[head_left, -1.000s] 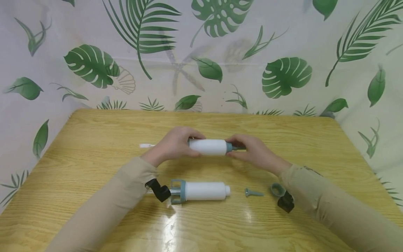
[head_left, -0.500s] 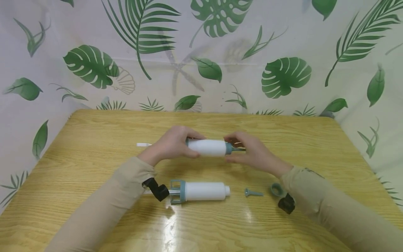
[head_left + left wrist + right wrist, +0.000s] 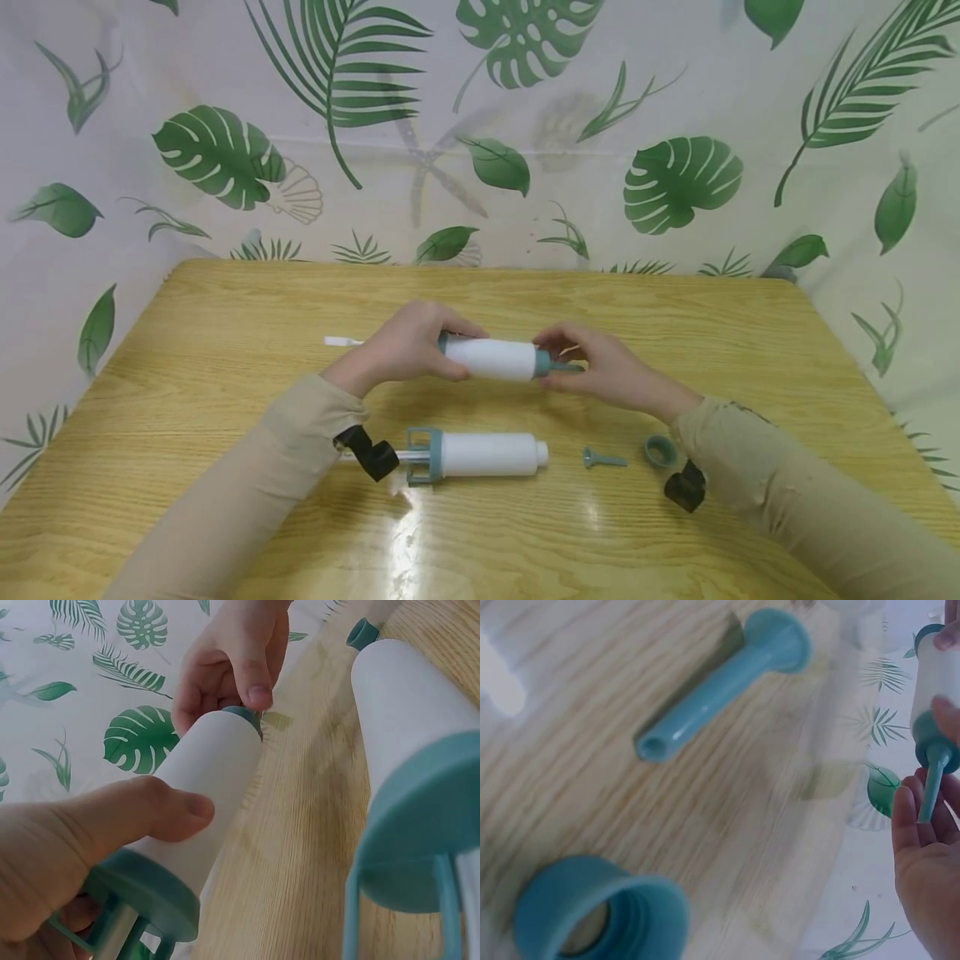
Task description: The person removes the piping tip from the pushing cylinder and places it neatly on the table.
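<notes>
My left hand (image 3: 412,342) grips a white syringe-like tube (image 3: 491,358) near its teal flange, which shows in the left wrist view under the thumb. A clear plunger rod with a white tip (image 3: 342,342) sticks out to the left. My right hand (image 3: 600,367) pinches the teal collar (image 3: 542,364) at the other end with thumb and fingers. From that collar a thin teal nozzle (image 3: 932,787) points out past the right hand's fingers. The tube is held above the table, lying nearly level and dipping slightly to the right.
A second white tube (image 3: 491,455) with a teal frame (image 3: 425,457) lies on the wooden table (image 3: 262,333) in front. To its right lie a loose teal nozzle (image 3: 603,458) and a teal ring cap (image 3: 660,452). A leaf-print cloth (image 3: 555,183) hangs behind.
The tube's right end has dipped a little, and the tube has shifted slightly left with the left hand. My right hand's fingers loosened around the collar, then closed on it again.
</notes>
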The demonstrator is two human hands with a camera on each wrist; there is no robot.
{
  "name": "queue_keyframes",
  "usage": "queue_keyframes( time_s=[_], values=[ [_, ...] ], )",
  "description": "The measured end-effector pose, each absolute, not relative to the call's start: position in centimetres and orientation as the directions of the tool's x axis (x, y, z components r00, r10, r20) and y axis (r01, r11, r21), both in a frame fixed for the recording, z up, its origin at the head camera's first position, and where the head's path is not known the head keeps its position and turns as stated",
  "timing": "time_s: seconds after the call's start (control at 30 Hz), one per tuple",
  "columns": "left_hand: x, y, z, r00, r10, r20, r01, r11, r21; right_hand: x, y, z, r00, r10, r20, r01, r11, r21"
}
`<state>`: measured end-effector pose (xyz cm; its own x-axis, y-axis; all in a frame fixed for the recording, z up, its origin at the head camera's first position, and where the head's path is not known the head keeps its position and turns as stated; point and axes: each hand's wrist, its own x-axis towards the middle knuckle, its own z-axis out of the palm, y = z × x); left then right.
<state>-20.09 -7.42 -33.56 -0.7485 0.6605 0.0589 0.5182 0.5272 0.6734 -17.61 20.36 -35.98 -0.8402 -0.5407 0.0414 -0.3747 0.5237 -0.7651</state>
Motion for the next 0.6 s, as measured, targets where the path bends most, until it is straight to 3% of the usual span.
queue_keyframes(
  time_s=[0.33,0.6],
  values=[
    [-20.08,-7.57,-33.71,-0.757,0.65,0.06,0.519,0.544,0.659,-17.0,20.48,-36.06,-0.863,-0.504,-0.048,-0.306,0.596,-0.743],
    [-20.11,-7.64,-33.9,-0.749,0.658,0.077,0.536,0.533,0.654,-16.94,20.36,-36.1,-0.863,-0.505,0.007,-0.333,0.558,-0.76]
  ],
)
